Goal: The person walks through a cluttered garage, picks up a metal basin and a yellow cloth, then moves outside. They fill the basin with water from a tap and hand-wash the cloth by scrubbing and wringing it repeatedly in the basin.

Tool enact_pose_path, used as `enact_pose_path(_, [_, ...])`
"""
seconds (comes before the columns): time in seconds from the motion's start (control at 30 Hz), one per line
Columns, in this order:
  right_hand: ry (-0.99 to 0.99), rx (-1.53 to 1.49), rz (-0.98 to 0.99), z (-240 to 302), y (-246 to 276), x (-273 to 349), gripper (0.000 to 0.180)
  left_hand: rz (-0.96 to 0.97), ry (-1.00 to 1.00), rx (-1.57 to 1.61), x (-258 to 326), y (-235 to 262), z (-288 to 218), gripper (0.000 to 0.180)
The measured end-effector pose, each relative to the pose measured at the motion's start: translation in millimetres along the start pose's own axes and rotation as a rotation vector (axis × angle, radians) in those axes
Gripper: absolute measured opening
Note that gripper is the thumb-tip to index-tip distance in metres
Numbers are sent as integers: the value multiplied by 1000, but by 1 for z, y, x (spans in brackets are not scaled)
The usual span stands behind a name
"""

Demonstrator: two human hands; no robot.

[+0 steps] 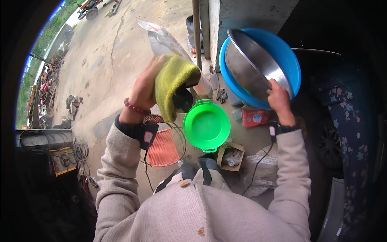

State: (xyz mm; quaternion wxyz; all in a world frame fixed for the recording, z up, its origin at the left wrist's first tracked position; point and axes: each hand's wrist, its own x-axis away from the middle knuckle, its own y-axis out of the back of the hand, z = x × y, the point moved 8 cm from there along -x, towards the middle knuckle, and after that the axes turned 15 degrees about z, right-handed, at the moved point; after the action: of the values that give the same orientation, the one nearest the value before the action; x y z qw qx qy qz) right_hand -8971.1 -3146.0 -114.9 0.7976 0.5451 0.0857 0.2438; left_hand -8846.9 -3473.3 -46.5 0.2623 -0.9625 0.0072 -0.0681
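My left hand [141, 89] is raised at the left, its fingers closed on a yellow-green towel [171, 78]. The towel hangs down in folds, with a dark patch at its right side. Beyond it a white plastic bag [161, 38] with red print sticks up; whether my hand also holds the bag I cannot tell. My right hand [279, 99] grips the lower rim of a steel basin [252, 60]. That basin is tilted inside a larger blue basin [293, 60]. Lower down, between my arms, is a bright green two-handled basin [206, 126].
A woven red chair [162, 148] stands left of the green basin. Near my feet are a cardboard box [238, 164] and a white plastic sack [262, 169]. A red package [254, 117] lies below the blue basin. Dark floral cloth [346, 121] hangs at right.
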Motion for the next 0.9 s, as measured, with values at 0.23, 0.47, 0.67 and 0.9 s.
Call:
enact_pose_path(0.23, [210,132,-202,43,41,157,25,18,-21,-96,29,2,-19,29])
enact_pose_path(0.47, [131,213,-96,133,31,317,22,184,-64,-107,50,31,-17,29])
enact_pose_path(0.67, [81,138,62,152,-74,377,23,229,-185,-452,49,59,-17,28])
enact_pose_path(0.9, [103,-31,114,121,-235,325,23,214,-3,-92,66,48,18,26])
